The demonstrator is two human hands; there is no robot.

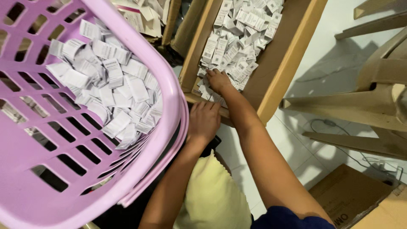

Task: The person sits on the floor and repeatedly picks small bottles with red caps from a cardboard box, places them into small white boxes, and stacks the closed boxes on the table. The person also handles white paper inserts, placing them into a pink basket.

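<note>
An open cardboard box holds a heap of small white paper packets. My right hand reaches into the box's near corner, fingers curled down on the packets there. My left hand rests palm down on the box's near edge, beside the rim of a pink slotted plastic basket. The basket, at the left, holds several of the same white packets. Whether my right hand grips any packets is hidden under the fingers.
Beige plastic chair legs stand at the right on a white tiled floor, with a thin cable lying near them. A flattened brown carton lies at the bottom right. A pale yellow cushion is between my arms.
</note>
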